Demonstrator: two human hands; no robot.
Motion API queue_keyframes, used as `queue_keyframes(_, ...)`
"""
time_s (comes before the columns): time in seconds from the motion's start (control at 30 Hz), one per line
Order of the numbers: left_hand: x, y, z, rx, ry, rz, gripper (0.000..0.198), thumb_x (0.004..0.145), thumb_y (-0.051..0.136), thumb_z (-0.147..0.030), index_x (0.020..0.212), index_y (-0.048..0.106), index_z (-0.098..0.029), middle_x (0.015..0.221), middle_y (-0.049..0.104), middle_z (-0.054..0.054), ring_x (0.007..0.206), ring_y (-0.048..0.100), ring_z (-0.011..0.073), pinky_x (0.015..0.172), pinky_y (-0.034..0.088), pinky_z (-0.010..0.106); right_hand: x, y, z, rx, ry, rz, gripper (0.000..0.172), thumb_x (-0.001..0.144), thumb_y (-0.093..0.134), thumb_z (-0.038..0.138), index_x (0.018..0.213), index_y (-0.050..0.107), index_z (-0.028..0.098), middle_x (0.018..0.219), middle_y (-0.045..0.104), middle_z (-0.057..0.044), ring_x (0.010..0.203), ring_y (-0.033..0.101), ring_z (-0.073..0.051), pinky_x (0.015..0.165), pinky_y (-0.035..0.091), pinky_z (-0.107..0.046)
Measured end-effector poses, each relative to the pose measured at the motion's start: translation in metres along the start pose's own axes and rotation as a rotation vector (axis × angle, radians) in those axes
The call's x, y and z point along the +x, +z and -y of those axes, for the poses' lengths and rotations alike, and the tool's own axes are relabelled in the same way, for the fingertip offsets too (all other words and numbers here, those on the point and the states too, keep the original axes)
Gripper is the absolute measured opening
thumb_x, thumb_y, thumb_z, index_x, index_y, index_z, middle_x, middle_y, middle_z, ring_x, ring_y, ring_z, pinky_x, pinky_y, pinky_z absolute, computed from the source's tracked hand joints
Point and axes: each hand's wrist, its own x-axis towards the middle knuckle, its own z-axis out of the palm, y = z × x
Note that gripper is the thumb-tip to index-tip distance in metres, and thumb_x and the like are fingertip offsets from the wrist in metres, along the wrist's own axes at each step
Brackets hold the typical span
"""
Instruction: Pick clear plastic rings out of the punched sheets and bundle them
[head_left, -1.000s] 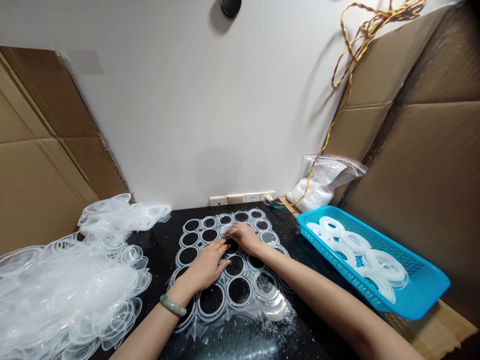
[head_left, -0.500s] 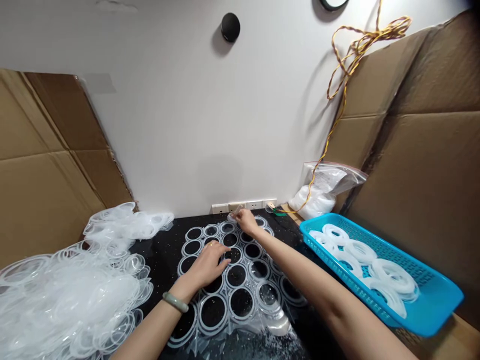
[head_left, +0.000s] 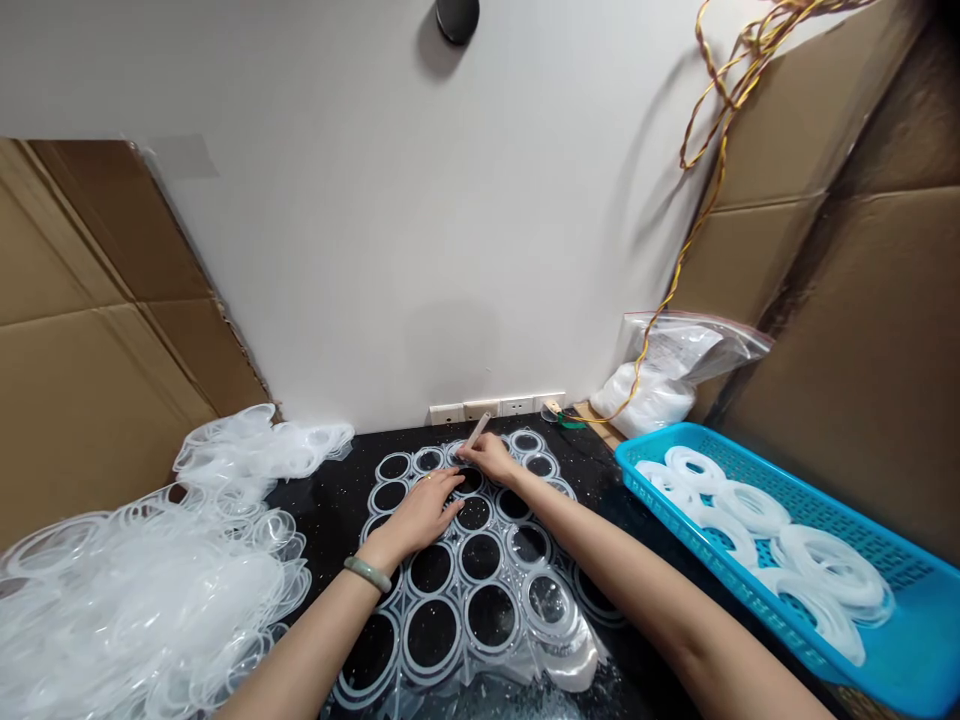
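Observation:
A translucent silicone sheet point(head_left: 480, 590) moulded with several white rings lies flat on the black speckled table point(head_left: 330, 500). My left hand point(head_left: 420, 515), with a green bangle on the wrist, rests palm down on the sheet's middle, fingers stretched out. My right hand point(head_left: 491, 458) is at the sheet's far rows, fingers pinched on a thin translucent strip point(head_left: 477, 432) that sticks up and away from the sheet.
A heap of clear plastic ring scrap point(head_left: 142, 580) fills the table's left side. A blue basket point(head_left: 922, 640) with several white rings stands at right. Behind it lie a zip bag point(head_left: 675, 365), a yellow cord point(head_left: 712, 120) and cardboard sheets point(head_left: 862, 330). Wall sockets point(head_left: 495, 408) sit at the table's back.
My right hand came back from the sheet's far edge to its far rows, now pinching a thin strip. My left hand stayed flat on the sheet. The camera view shifted.

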Motion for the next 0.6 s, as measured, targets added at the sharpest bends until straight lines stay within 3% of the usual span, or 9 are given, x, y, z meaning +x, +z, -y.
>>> queue_keyframes(0.43, -0.0013, 0.0047, 0.0044, -0.009, 0.007, -0.023, 0.040, 0.094, 0.050, -0.035, 0.130, 0.056, -0.019, 0.141, 0.052, 0.011, 0.131, 0.047, 0.0270, 0.109, 0.038, 0.046, -0.0047, 0.0001, -0.0023, -0.059, -0.075, 0.014, 0.023, 0.085, 0.062, 0.026, 0.082, 0.076, 0.009, 0.078, 0.075, -0.009, 0.071, 0.068, -0.019, 0.061, 0.046, -0.022)
queue_keyframes(0.6, 0.0001, 0.0023, 0.0024, -0.009, -0.003, -0.014, 0.039, 0.092, 0.052, -0.032, 0.128, 0.057, -0.020, 0.140, 0.054, 0.011, 0.130, 0.048, 0.0273, 0.110, 0.037, 0.047, -0.0075, -0.0009, 0.0018, -0.163, -0.171, 0.030, 0.018, 0.089, 0.061, 0.022, 0.089, 0.076, 0.013, 0.089, 0.076, -0.008, 0.081, 0.069, -0.018, 0.071, 0.049, -0.023)
